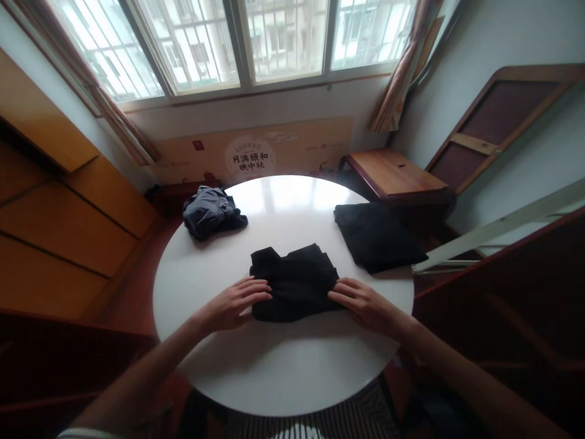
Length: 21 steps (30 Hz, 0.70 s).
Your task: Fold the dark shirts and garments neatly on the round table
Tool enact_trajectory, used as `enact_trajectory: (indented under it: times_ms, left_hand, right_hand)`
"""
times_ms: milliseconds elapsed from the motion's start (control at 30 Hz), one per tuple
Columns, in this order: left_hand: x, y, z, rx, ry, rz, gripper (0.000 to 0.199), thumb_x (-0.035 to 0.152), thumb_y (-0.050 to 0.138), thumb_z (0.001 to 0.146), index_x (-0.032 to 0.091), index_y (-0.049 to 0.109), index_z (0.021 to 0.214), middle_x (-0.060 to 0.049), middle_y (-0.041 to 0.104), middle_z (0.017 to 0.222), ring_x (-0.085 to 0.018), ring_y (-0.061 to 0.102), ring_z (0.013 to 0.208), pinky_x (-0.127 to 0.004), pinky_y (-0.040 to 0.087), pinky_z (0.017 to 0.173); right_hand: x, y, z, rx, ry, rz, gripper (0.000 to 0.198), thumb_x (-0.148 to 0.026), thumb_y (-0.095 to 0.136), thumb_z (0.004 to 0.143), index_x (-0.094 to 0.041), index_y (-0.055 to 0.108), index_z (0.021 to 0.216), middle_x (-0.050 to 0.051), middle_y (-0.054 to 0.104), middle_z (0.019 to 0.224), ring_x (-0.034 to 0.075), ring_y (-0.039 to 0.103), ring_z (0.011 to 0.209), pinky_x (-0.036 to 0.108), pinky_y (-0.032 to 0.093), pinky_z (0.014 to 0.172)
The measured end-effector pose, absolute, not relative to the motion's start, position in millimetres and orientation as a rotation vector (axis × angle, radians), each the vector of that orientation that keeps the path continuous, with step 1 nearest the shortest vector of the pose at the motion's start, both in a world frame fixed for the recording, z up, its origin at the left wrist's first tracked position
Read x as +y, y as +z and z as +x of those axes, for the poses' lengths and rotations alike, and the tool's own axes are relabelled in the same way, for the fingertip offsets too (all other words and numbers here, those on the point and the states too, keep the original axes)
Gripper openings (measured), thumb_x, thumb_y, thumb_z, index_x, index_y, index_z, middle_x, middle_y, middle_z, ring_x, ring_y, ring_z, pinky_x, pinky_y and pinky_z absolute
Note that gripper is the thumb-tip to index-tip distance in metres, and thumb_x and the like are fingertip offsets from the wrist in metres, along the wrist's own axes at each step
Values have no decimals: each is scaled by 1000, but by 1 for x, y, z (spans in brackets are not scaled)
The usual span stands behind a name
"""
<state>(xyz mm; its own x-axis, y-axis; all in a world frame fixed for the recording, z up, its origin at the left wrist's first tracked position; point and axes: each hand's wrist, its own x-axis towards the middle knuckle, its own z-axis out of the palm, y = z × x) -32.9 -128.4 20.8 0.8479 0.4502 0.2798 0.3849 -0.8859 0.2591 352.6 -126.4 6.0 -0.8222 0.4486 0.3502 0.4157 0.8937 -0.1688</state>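
On my head feed I read 月满颐和 above 映中秋, dark characters in a pale circle on the beige panel below the window; its smaller lettering defeats me.

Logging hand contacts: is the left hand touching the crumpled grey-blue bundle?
No, the left hand touches the left side of the nearer black cloth, while the crumpled bundle lies apart, farther back.

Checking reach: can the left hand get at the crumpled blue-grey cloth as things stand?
Probably yes: the left hand touches the central black cloth, but only round white tabletop shows between that hand and the crumpled blue-grey cloth.
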Motion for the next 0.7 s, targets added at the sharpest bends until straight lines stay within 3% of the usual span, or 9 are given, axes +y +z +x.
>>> enact_trajectory:
  times_ms: [100,167,267,367,533,700]
  left_hand:
    - [-140,30,-35,671,436,2666,49,40,68,88,21,57,132,-15,63,131,-29,57,126,-49,46,109]
    - [-135,37,-30,845,571,2587,30,33,58,96,22,62,123,-12,67,120,-25,62,115,-44,51,101]
    - [-119,35,-18,1195,777,2511,29,31,59,96,20,63,122,-12,65,117,-25,62,110,-43,52,97]
    - [-108,26,-10,1317,751,2453,34,35,68,90,20,65,120,-11,65,110,-26,62,104,-43,52,94]
    - [-101,21,-12,1327,803,2358,15,28,60,93,19,70,101,-7,65,93,-21,63,86,-34,51,80]
    - [-85,19,-10,1413,926,2112,25,43,58,94,19,65,91,-3,67,84,-18,63,79,-31,49,76]
  right_hand:
    - [-140,15,353,-2735,318,-775,39,-24,59,88,-15,59,126,14,64,105,28,58,97,45,51,87]
    - [-135,27,347,-2712,422,-851,47,-35,60,92,-16,53,135,13,64,105,27,59,96,45,51,87]
    - [-115,31,335,-2531,462,-1039,55,-40,57,95,-20,45,144,14,64,110,27,62,98,43,53,87]
    - [-96,22,329,-2398,450,-1162,48,-41,65,89,-21,56,131,14,59,114,27,62,97,42,54,87]
    - [-81,15,329,-2249,674,-1128,12,-29,60,88,-19,62,95,9,58,100,19,60,79,33,53,71]
    - [-71,13,325,-1967,893,-1150,14,-33,57,88,-21,57,95,1,57,80,14,54,65,27,49,58]
